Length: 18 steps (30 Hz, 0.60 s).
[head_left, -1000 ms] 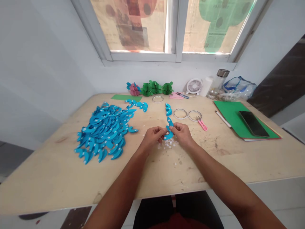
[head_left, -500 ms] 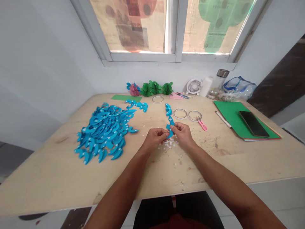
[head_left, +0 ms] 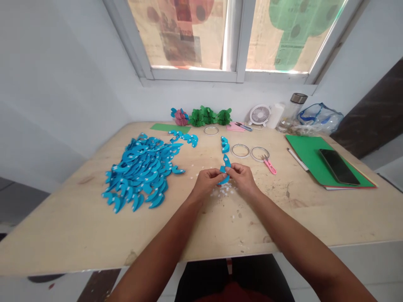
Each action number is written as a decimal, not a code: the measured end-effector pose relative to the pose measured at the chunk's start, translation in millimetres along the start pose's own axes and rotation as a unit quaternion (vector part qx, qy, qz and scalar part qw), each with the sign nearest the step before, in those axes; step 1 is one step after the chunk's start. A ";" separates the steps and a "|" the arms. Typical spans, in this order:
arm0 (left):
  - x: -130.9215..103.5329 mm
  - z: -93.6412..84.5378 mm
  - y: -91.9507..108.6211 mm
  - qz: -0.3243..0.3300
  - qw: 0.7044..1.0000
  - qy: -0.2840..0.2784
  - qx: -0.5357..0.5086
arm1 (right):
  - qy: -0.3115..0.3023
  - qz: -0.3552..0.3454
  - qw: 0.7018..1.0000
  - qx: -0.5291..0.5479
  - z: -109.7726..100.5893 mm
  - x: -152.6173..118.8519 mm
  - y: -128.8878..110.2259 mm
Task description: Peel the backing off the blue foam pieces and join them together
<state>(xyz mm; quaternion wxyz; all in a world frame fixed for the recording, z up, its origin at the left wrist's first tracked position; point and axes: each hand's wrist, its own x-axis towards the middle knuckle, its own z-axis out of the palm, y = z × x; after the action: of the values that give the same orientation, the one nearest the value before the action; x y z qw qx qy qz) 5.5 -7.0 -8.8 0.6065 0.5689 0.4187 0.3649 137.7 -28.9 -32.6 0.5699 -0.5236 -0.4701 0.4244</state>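
1. Our right hand (head_left: 244, 177) has its fingers pinched closed on a curved blue piece (head_left: 226, 160), near its middle.
2. The fingers of our left hand (head_left: 204, 182) are drawn together at the piece's left edge; we cannot tell whether they grip the blue or something tiny on it.
3. The piece sits between both hands over the counter (head_left: 78, 239), beside scattered white bits (head_left: 225, 191). A short blue stack (head_left: 225, 144) lies just beyond it, and the blue heap (head_left: 141, 167) well to our left.
4. We judge the step in hand as fine fingertip work, probably freeing backing from a white tab.
5. The next move seems to call for a steady right pinch and a light left pick, without creasing the curve.
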 end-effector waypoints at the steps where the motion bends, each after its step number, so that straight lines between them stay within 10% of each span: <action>1: 0.1 0.4 0.5 0.006 1.000 0.005 0.006 | 0.000 0.002 1.000 0.003 0.3 0.2 0.7; 18: 0.4 -1.7 -2.7 0.003 1.000 -0.013 0.017 | 0.056 0.026 0.997 0.039 -5.1 3.6 -2.8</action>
<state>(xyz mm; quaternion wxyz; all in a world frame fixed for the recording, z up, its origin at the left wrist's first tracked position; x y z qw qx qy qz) 4.0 -6.2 -11.5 0.6011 0.5848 0.4154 0.3523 143.3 -26.7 -29.5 0.6039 -0.5359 -0.4073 0.4269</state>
